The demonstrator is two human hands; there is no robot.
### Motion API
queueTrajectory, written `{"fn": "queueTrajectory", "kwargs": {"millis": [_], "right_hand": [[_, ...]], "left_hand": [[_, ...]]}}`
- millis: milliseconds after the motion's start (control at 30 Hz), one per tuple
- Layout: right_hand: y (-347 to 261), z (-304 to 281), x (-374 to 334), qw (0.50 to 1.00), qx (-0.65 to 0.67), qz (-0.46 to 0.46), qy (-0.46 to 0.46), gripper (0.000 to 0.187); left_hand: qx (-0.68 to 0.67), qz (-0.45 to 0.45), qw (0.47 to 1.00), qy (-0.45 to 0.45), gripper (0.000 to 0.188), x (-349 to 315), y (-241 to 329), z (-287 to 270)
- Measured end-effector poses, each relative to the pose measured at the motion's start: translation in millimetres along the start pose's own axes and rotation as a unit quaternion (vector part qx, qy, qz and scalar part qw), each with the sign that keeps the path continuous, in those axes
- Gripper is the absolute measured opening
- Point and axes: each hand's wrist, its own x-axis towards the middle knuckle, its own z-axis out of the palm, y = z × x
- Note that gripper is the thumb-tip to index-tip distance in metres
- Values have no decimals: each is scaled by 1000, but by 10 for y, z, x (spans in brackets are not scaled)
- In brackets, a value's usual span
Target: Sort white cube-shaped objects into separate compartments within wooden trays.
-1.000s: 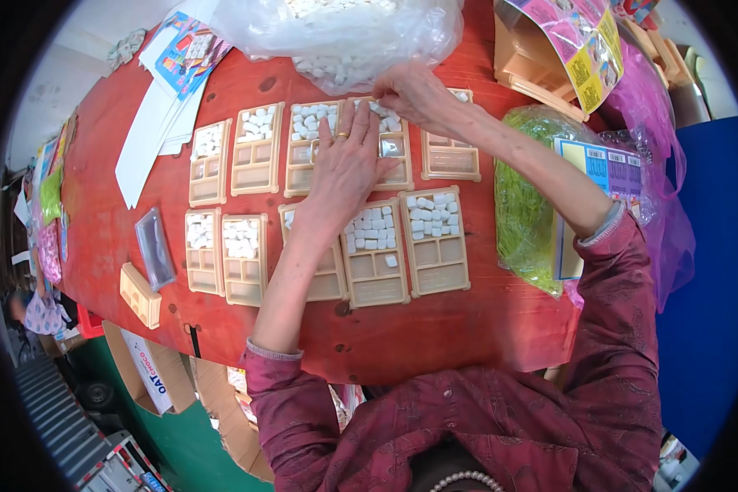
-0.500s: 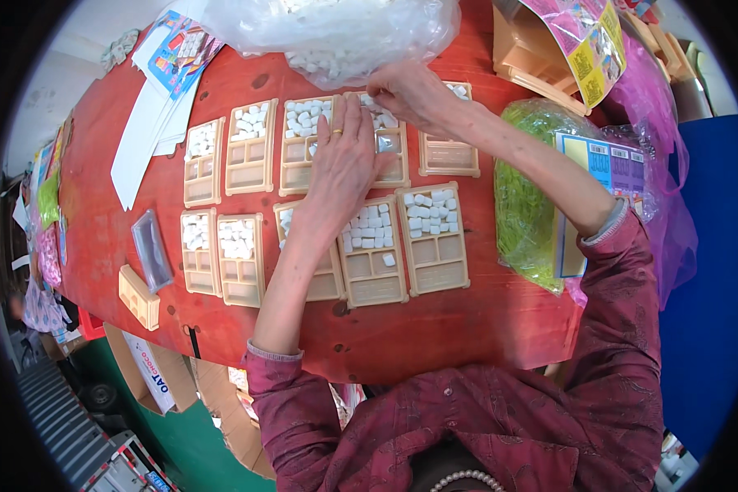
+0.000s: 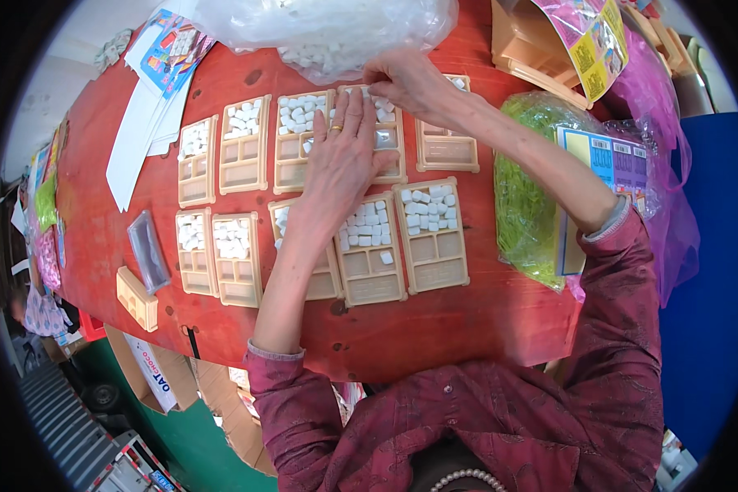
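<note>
My left hand (image 3: 342, 160) lies flat with its fingers stretched out, across a beige compartment tray (image 3: 392, 168) in the far row. At that tray's far end my right hand (image 3: 410, 80) has its fingertips pinched together among small white marshmallow-like pieces (image 3: 384, 107). Whatever sits between those fingertips is hidden. To the left of the left hand stands another tray (image 3: 290, 176), its far compartment filled with the same pieces. My left forearm covers much of a near-row tray (image 3: 328, 279). Another tray (image 3: 364, 289) beside it holds white pieces and one loose piece in a smaller compartment.
A clear plastic bag (image 3: 328, 33) of white pieces lies at the far edge of the red table (image 3: 402, 328). White cards (image 3: 143, 131), a clear plastic case (image 3: 148, 252) and a beige piece (image 3: 137, 299) are left. Green bagged material (image 3: 525, 189) and stacked beige trays (image 3: 533, 49) stand right.
The view has shifted slightly, so the trays sit a little further left and up. My right hand has moved slightly, still pinched at the tray; my left hand stays flat over it.
</note>
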Motion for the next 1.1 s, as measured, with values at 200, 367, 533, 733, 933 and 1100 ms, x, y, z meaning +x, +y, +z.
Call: {"fn": "queueTrajectory", "kwargs": {"millis": [200,367,533,733,933,1100], "right_hand": [[-71,-160,-32,998,-18,47,-27,11],[-48,-30,-92,997,-59,28,-40,10],[-78,-109,-86,996,-64,20,-54,10],[-40,-174,-117,996,-23,57,-65,12],[-16,-143,-143,995,-36,60,-66,11],[-90,-227,-197,993,-22,83,-85,10]], "left_hand": [[-16,4,1000,16,72,-55,41,2],[-16,4,1000,18,71,-38,44,58],[-60,-2,997,47,70,-68,65,56],[-26,36,999,28,69,-51,121,46],[-10,40,999,28,68,-39,97,9],[-80,25,995,62,66,-52,11,-73]]}}
